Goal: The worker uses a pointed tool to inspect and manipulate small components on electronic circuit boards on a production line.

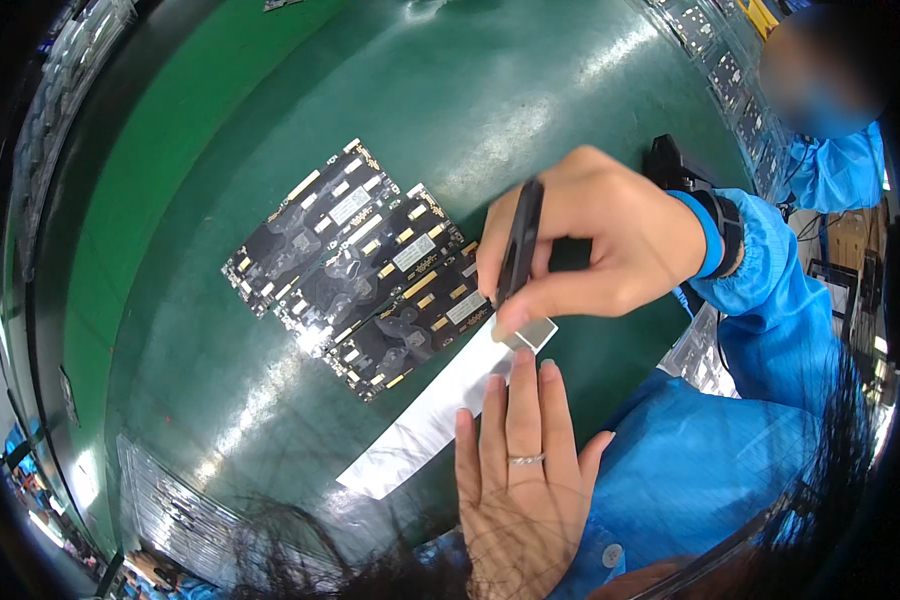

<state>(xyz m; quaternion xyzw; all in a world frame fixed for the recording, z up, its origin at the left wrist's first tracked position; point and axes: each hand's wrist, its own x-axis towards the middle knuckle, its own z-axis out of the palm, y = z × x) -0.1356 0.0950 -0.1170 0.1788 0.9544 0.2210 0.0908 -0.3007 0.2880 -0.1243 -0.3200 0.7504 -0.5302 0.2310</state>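
Circuit boards behind strip on table

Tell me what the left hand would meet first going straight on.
With the white strip at its fingertips, the left hand would probably meet the right hand, gripping a slim black tool just ahead; their height difference is unclear.

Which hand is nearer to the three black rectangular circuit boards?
Right. The right hand is close to the right end of the circuit boards; the left hand is farther, below and right, partly over the long white strip.
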